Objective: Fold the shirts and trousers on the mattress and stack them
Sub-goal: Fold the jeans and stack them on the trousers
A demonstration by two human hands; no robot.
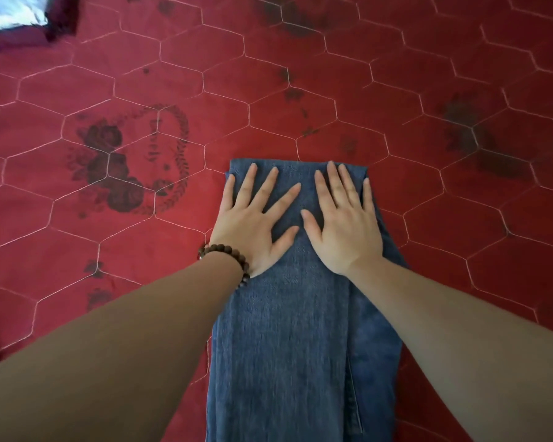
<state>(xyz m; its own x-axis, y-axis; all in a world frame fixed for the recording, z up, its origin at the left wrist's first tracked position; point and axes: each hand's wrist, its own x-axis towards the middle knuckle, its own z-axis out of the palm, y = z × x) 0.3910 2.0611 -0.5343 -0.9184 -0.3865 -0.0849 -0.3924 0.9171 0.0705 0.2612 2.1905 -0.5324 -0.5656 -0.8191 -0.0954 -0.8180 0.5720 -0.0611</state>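
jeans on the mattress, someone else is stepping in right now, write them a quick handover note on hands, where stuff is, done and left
Left hand: open, fingers spread, pressing flat on the far end of the jeans; beaded bracelet on that wrist.
Right hand: open, flat on the jeans beside the left.
Jeans: folded lengthwise into a narrow strip on the red quilted mattress, running toward the person.
Done: lengthwise fold, being smoothed.
Left: probably fold the strip crosswise, then stack. No shirts or stack in view; a pale fabric item at the top left corner is unclear.

Folded blue denim trousers (pixel 288 339) lie lengthwise on the red quilted mattress (pixel 428 129), centre foreground. Left hand (pixel 256 224) and right hand (pixel 345 228) rest flat, side by side, on their far end.
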